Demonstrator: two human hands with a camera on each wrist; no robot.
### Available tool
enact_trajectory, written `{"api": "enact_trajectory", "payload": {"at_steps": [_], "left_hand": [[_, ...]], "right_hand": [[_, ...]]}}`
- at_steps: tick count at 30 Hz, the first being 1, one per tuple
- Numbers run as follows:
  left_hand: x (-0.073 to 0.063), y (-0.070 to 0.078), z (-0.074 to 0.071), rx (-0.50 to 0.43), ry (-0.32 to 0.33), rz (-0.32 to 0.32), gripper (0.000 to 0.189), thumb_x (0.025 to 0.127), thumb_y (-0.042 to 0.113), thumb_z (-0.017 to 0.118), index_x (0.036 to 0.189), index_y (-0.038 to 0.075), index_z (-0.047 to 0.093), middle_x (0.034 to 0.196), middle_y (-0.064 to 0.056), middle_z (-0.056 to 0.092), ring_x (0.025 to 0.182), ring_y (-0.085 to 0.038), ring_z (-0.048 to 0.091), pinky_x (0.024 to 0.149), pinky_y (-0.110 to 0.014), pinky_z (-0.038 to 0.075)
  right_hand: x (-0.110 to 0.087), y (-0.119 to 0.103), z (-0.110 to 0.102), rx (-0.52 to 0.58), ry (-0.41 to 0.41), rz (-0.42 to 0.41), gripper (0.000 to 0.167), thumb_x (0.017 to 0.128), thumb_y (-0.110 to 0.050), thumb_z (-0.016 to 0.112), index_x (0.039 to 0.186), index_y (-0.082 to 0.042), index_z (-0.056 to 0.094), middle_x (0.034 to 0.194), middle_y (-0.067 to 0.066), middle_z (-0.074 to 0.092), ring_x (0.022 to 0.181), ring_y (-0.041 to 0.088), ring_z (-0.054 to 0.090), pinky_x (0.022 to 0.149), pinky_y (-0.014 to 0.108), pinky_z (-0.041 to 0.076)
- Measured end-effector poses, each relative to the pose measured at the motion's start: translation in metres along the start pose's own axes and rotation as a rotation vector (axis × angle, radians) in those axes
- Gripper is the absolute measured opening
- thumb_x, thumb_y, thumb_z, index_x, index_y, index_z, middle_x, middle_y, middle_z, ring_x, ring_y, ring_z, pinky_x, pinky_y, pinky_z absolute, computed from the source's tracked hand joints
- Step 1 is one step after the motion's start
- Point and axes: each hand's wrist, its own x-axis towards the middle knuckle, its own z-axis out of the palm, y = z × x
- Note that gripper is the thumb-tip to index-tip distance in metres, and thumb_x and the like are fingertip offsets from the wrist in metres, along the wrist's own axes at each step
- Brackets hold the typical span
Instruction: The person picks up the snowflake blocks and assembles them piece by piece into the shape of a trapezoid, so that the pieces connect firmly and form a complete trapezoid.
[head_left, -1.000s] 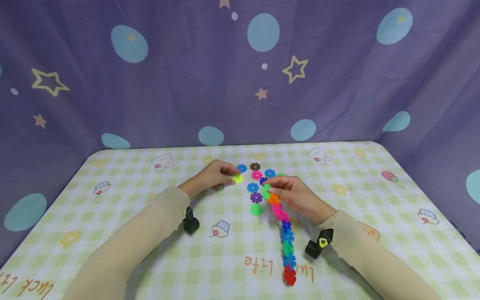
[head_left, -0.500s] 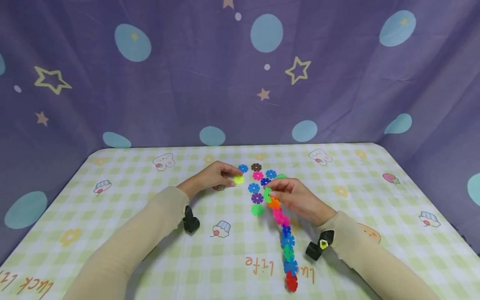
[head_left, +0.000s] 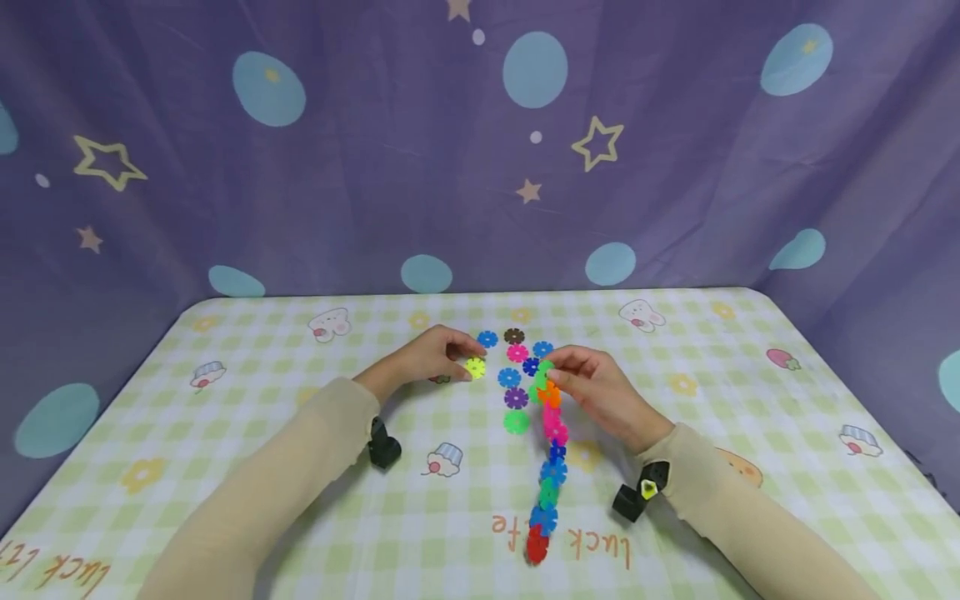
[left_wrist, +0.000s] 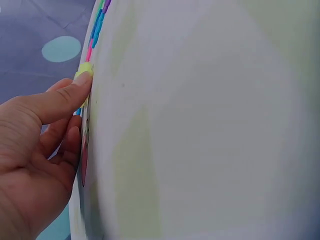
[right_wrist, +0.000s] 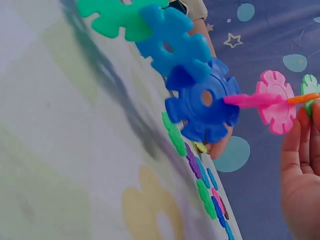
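Observation:
In the head view, my left hand (head_left: pixel 429 357) is low over the table and pinches a yellow snowflake disc (head_left: pixel 476 367). The left wrist view has the thumb pressed on that yellow disc (left_wrist: pixel 85 68); part of it is hidden. My right hand (head_left: pixel 606 396) holds up a chain of interlocked snowflake discs (head_left: pixel 553 472), pinching the green disc (head_left: pixel 545 370) at its top. From there orange, pink, blue and green discs hang toward a red disc (head_left: pixel 537 544) at the near end. Close to the right wrist camera are the chain's dark blue disc (right_wrist: pixel 220 120) and pink disc (right_wrist: pixel 278 116).
Loose discs lie flat between the hands, among them a purple disc (head_left: pixel 516 398), a green disc (head_left: pixel 516 422), a brown disc (head_left: pixel 514 336) and a pink disc (head_left: pixel 517 353). A checked cloth (head_left: pixel 337 517) covers the table. A purple curtain (head_left: pixel 360 183) hangs behind.
The chain's lower end has swung left, and its top green disc has risen slightly in the right hand. The left hand has shifted the yellow disc a little nearer.

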Motion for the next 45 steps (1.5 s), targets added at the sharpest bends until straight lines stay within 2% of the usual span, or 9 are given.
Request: {"api": "enact_trajectory", "payload": {"at_steps": [6,10,20,24,30,33,37,40,45], "left_hand": [[-0.003,0.002,0.001,0.049,0.049,-0.017,0.030,0.077,0.003,0.076,0.106,0.007,0.071,0.100,-0.006,0.066,0.084,-0.017,0.054,0.073,-0.026,0.046],[-0.004,0.002,0.000,0.036,0.058,-0.027,0.029,0.077,0.003,0.076,0.106,0.008,0.072,0.091,-0.004,0.065,0.077,-0.016,0.052,0.066,-0.025,0.046],[-0.005,0.000,-0.005,-0.008,0.004,-0.038,0.036,0.079,0.007,0.076,0.114,0.009,0.069,0.087,-0.006,0.065,0.065,-0.015,0.049,0.052,-0.025,0.043],[-0.006,-0.001,-0.007,-0.021,-0.027,-0.037,0.039,0.078,0.006,0.076,0.116,0.008,0.068,0.084,-0.008,0.062,0.056,-0.014,0.045,0.048,-0.025,0.041],[-0.009,0.001,-0.007,-0.015,-0.026,-0.037,0.038,0.079,0.006,0.076,0.116,0.006,0.068,0.081,-0.008,0.062,0.055,-0.014,0.044,0.048,-0.025,0.040],[-0.010,0.009,-0.005,-0.008,-0.002,-0.032,0.037,0.079,0.010,0.076,0.115,0.008,0.068,0.089,-0.007,0.065,0.066,-0.014,0.052,0.050,-0.025,0.043],[-0.018,0.025,0.000,-0.008,0.056,0.001,0.035,0.080,0.014,0.076,0.114,0.011,0.069,0.105,-0.003,0.068,0.090,-0.016,0.060,0.065,-0.025,0.051],[-0.029,0.041,0.007,-0.047,0.095,0.026,0.035,0.080,0.014,0.076,0.114,0.009,0.069,0.104,-0.004,0.069,0.091,-0.020,0.061,0.074,-0.027,0.053],[-0.051,0.065,0.022,-0.141,0.171,0.030,0.036,0.082,0.012,0.074,0.116,0.006,0.067,0.105,-0.006,0.068,0.087,-0.018,0.059,0.076,-0.029,0.053]], "right_hand": [[0.001,0.008,-0.003,-0.031,0.001,-0.039,0.014,0.091,-0.003,0.059,0.098,-0.012,0.067,0.088,-0.005,0.066,0.079,0.008,0.059,0.076,0.021,0.052],[0.001,0.010,-0.003,-0.065,0.011,-0.053,0.011,0.091,-0.005,0.061,0.098,-0.010,0.067,0.088,-0.005,0.067,0.079,0.008,0.059,0.077,0.022,0.052],[0.001,0.005,0.001,-0.048,0.017,-0.024,0.026,0.091,0.007,0.053,0.094,-0.015,0.067,0.086,-0.005,0.066,0.077,0.008,0.059,0.076,0.022,0.052],[0.001,0.005,0.001,-0.066,0.026,-0.026,0.024,0.091,0.005,0.055,0.093,-0.015,0.067,0.086,-0.005,0.066,0.077,0.008,0.059,0.075,0.022,0.052],[0.002,0.003,0.002,-0.108,0.070,-0.017,0.019,0.090,0.005,0.057,0.093,-0.011,0.066,0.084,-0.003,0.067,0.075,0.010,0.061,0.075,0.024,0.054],[0.000,0.000,0.001,-0.139,0.100,-0.020,0.013,0.089,0.004,0.059,0.094,-0.007,0.065,0.083,-0.002,0.067,0.074,0.011,0.062,0.074,0.026,0.054],[-0.005,-0.001,0.001,-0.210,0.114,-0.042,0.008,0.089,-0.002,0.063,0.094,-0.008,0.063,0.083,-0.001,0.067,0.073,0.013,0.063,0.074,0.028,0.055],[-0.009,-0.001,0.002,-0.250,0.117,-0.084,0.006,0.088,-0.007,0.065,0.094,-0.009,0.063,0.084,-0.001,0.067,0.074,0.013,0.064,0.074,0.028,0.055],[-0.014,-0.001,0.008,-0.286,0.155,-0.153,0.009,0.087,-0.007,0.066,0.095,-0.005,0.062,0.084,0.000,0.067,0.074,0.014,0.065,0.073,0.030,0.056]]}}
